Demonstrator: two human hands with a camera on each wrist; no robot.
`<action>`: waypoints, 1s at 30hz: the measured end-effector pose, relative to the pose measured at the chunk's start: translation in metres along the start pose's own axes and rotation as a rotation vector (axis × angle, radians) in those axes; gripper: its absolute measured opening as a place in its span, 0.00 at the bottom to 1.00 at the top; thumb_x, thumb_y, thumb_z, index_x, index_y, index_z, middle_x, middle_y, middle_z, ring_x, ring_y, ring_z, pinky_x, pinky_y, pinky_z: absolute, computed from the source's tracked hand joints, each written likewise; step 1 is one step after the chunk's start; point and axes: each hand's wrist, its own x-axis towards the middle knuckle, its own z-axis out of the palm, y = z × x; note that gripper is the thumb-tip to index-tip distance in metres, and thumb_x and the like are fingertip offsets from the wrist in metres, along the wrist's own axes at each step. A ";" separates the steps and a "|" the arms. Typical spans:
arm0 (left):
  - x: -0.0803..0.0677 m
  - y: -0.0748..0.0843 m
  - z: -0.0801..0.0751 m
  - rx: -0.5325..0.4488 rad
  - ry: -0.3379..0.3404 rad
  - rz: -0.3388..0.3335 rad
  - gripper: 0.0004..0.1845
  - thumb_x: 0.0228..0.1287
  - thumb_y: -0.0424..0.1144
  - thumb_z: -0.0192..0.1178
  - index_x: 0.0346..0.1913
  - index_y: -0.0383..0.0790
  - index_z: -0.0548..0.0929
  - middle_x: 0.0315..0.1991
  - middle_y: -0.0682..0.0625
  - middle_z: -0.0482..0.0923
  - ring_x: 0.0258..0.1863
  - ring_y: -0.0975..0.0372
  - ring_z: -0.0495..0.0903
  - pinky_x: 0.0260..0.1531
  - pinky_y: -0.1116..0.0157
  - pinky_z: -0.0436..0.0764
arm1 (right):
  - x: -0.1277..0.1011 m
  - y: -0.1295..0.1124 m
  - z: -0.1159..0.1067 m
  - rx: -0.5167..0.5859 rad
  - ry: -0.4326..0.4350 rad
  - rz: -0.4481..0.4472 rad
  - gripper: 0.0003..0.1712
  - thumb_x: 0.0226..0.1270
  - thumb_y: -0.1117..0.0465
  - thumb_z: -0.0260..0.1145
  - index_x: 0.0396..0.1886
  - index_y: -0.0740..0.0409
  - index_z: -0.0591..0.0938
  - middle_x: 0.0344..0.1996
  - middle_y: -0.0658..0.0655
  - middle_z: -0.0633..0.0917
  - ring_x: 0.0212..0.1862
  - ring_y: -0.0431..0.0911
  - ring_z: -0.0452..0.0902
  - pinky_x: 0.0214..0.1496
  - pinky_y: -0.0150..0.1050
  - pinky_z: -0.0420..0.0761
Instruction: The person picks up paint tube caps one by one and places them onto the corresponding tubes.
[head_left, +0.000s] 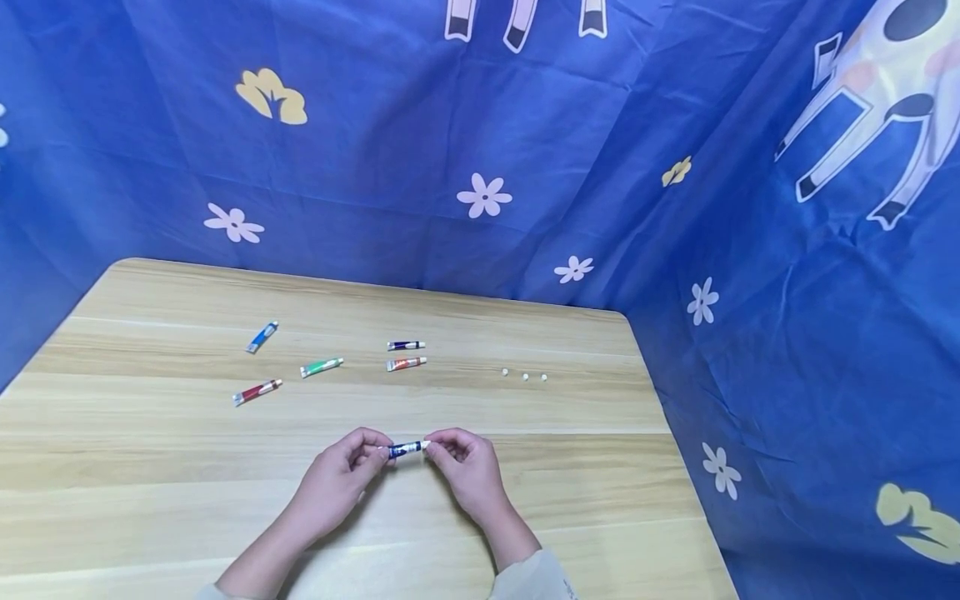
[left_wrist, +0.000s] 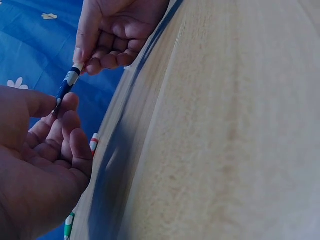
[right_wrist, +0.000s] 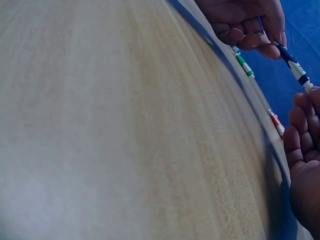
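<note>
A small dark blue paint tube [head_left: 406, 449] is held level just above the wooden table [head_left: 150, 467], between both hands. My left hand [head_left: 360, 454] pinches its flat tail end; in the left wrist view the tube [left_wrist: 67, 84] runs from my left fingers up to the other hand. My right hand [head_left: 450, 454] pinches the white cap end, and the right wrist view shows the tube [right_wrist: 292, 64] slanting between the two hands. Five more tubes lie farther back: light blue [head_left: 262, 336], red [head_left: 257, 392], green [head_left: 322, 367], purple [head_left: 406, 345] and orange [head_left: 406, 363].
Three tiny white caps [head_left: 524, 376] lie in a row to the right of the tubes. Blue cloth with flowers [head_left: 484, 196] hangs behind and to the right of the table. The table's right edge [head_left: 660, 417] is near.
</note>
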 end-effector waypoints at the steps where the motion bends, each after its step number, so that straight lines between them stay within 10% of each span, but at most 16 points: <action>1: 0.000 0.000 0.000 -0.001 0.000 -0.004 0.07 0.80 0.38 0.63 0.54 0.43 0.84 0.43 0.46 0.88 0.25 0.66 0.74 0.24 0.68 0.76 | 0.000 0.000 0.000 0.004 -0.005 -0.002 0.07 0.71 0.65 0.75 0.45 0.65 0.91 0.40 0.72 0.91 0.35 0.34 0.82 0.41 0.25 0.80; 30: -0.008 0.005 0.006 -0.003 -0.007 0.042 0.07 0.79 0.40 0.65 0.53 0.45 0.85 0.43 0.51 0.90 0.35 0.64 0.83 0.38 0.69 0.78 | -0.005 -0.001 0.005 -0.109 -0.056 -0.016 0.29 0.86 0.55 0.60 0.24 0.72 0.78 0.24 0.78 0.80 0.25 0.36 0.73 0.39 0.29 0.75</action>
